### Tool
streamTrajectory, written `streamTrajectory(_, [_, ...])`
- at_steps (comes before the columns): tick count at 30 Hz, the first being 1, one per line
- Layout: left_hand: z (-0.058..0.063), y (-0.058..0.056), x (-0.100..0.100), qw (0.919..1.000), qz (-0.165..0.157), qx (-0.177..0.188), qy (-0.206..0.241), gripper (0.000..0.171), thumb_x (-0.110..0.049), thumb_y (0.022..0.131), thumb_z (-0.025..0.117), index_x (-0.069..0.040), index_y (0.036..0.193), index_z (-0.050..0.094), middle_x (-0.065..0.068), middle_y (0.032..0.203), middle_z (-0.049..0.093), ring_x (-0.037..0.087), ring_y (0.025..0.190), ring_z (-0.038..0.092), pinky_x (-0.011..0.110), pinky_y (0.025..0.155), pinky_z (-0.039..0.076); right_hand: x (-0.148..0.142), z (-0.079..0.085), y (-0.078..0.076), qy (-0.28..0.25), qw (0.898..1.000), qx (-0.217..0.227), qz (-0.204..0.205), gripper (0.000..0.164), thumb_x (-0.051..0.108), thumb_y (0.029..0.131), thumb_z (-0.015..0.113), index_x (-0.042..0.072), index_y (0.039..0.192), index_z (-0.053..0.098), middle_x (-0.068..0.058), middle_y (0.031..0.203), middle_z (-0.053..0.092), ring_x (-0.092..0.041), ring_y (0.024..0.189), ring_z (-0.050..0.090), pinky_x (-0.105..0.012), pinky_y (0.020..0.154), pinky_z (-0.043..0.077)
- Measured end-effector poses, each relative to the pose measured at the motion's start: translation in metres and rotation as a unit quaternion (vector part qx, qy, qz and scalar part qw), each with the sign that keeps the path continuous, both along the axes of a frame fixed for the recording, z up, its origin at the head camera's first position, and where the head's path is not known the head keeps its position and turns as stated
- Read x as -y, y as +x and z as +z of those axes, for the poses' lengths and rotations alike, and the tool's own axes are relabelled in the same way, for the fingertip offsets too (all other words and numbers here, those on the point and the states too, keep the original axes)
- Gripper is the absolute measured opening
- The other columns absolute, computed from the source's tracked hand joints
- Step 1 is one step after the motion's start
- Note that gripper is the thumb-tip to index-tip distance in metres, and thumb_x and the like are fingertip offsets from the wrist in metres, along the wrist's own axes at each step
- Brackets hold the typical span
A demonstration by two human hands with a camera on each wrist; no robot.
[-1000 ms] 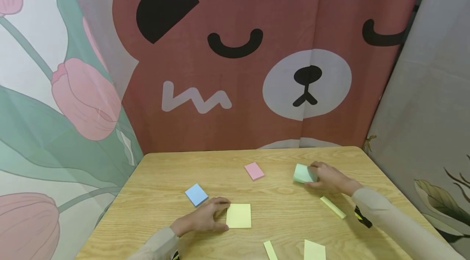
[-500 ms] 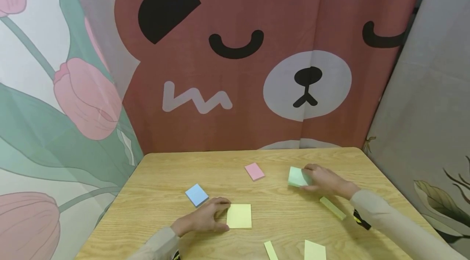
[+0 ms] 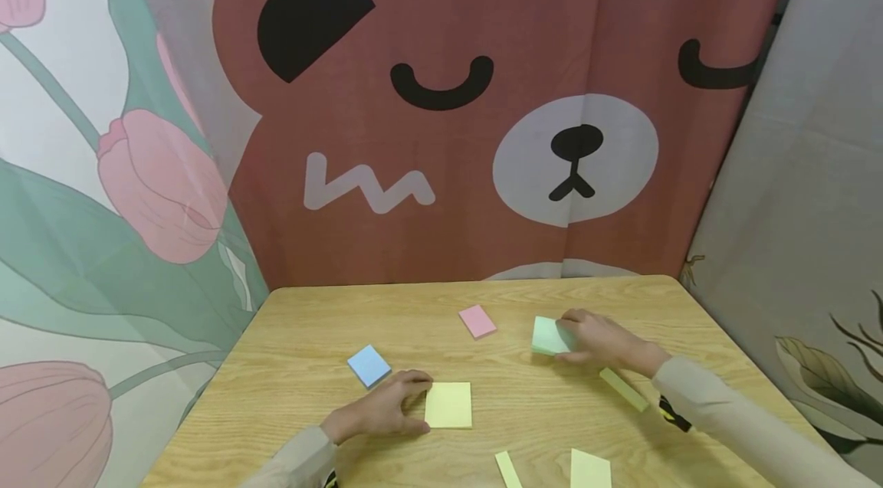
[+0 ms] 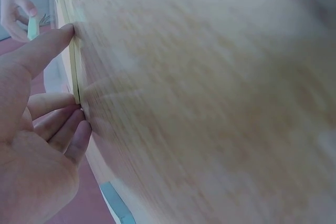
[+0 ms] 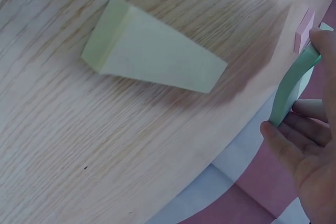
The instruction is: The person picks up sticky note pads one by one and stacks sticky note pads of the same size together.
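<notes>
Right hand: here it is, the right hand (image 3: 608, 342) reaching in from the right side of the table, forearm slanting up and inward, palm side turned down toward the wood.
Right grip: thumb and fingertips pinch the green sticky-note pad (image 3: 546, 336) by opposite edges, the other fingers bent behind it.
Left hand: lower and nearer the body, the left hand (image 3: 378, 405) lies low at the table, thumb toward the near side, fingers curved toward the far side.
Left grip: thumb and index finger bracket the yellow square pad (image 3: 449, 405) at its left corners, holding it between them.
Green pad: pale mint, a thick block, its edge bowed in a gentle curve under the squeeze; it appears raised off the wood, right of the pink pad (image 3: 477, 322).
Yellow square pad: flat on the tabletop (image 3: 297, 342), pale lemon, nearly square to the person.
Blue pad: the blue pad (image 3: 369, 366) sits turned like a diamond, just beyond the left hand.
Narrow pads: one narrow yellow pad (image 3: 624, 390) lies slantwise below the right wrist, another narrow strip (image 3: 508, 469) near the bottom edge.
Bottom edge: a pale yellow pad (image 3: 591, 469), partly cut off.
Backdrop: a bear-print curtain (image 3: 441, 143) rises behind the table.
</notes>
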State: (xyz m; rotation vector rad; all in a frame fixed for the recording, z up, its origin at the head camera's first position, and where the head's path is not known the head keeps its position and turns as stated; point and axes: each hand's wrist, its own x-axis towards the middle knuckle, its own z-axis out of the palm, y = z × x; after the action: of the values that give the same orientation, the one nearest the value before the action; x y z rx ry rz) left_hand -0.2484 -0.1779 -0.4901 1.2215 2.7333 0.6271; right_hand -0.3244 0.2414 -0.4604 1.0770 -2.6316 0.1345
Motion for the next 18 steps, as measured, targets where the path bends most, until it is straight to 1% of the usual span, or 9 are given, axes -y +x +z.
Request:
streamTrajectory(4, [-0.001,-0.001,0.0,1.0,-0.003,-0.002,0.002,0.069,-0.046,0.079,0.06,0.0,0.128,0.044,0.009,0.13,0.039,0.026,0.118,0.037,0.043,0.093,0.037,0.004,0.001,0.002,0.001,1.0,-0.004,0.01,0.06,0.05,0.074,0.064,0.0,0.106,0.06,-0.013,0.104,0.055,-0.021,0.087,0.054,-0.029,0.062,0.049])
streamTrajectory(8, [-0.001,-0.002,0.0,1.0,-0.004,-0.005,0.002,0.069,-0.047,0.079,0.06,0.0,0.127,0.044,0.009,0.13,0.04,0.026,0.118,0.037,0.042,0.093,0.037,0.007,0.0,0.003,0.008,1.0,-0.006,0.008,0.061,0.051,0.073,0.064,0.001,0.107,0.06,-0.011,0.104,0.055,-0.02,0.088,0.054,-0.028,0.061,0.048])
streamTrajectory(12, [-0.001,-0.001,0.0,1.0,-0.003,0.004,0.007,0.068,-0.045,0.079,0.061,0.0,0.128,0.043,0.009,0.13,0.039,0.026,0.118,0.037,0.042,0.093,0.037,0.01,0.0,0.004,0.016,1.0,-0.009,0.003,0.062,0.052,0.072,0.064,0.001,0.108,0.06,-0.011,0.105,0.055,-0.019,0.087,0.054,-0.027,0.059,0.047])
streamTrajectory(18, [0.001,0.0,0.0,0.9998,-0.001,0.015,0.009,0.067,-0.043,0.08,0.061,0.0,0.129,0.043,0.009,0.13,0.038,0.026,0.119,0.036,0.042,0.093,0.036,0.013,-0.001,0.007,0.017,1.0,-0.014,0.01,0.062,0.052,0.072,0.064,0.002,0.108,0.06,-0.01,0.105,0.055,-0.018,0.085,0.054,-0.025,0.056,0.047])
